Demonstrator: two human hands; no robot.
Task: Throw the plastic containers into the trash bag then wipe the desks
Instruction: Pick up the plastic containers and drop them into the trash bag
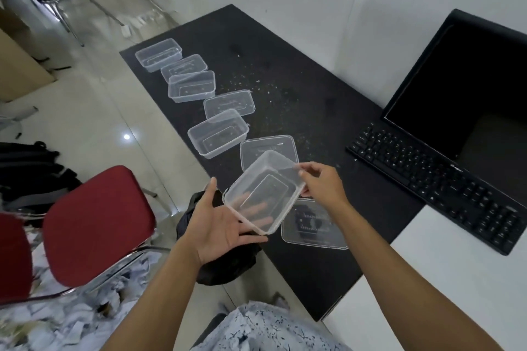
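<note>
Right hand (322, 182) pinches the far rim of one clear container (263, 191) — thumb on top, fingers curled underneath. Left hand (219, 225) lies flat beneath it, fingers straight and showing through the base, thumb raised clear. The container is tilted, lifted over the near-left edge of the black desk (299, 71), above the trash bag (225, 262), which is partly hidden by my left wrist.

Around: three more containers (218, 134) run in a row along the desk's left side, with flat lids (229, 104) lying between them. One lid (310, 224) lies below my right wrist, another (268, 148) just behind the held box. Keyboard (436, 194) and dark monitor (462, 77) stand to the right, well apart from the row. Red chair (97, 222) sits just left of the bag.

Surface: matte black top strewn with pale crumbs (256, 82), butting against a white desk (427, 279) at near right. Floor (94, 111) is glossy pale tile, with shredded paper (71, 322) under the chair.

Materials: boxes thin, translucent, rectangular with rounded corners. The bag is black and crumpled.
</note>
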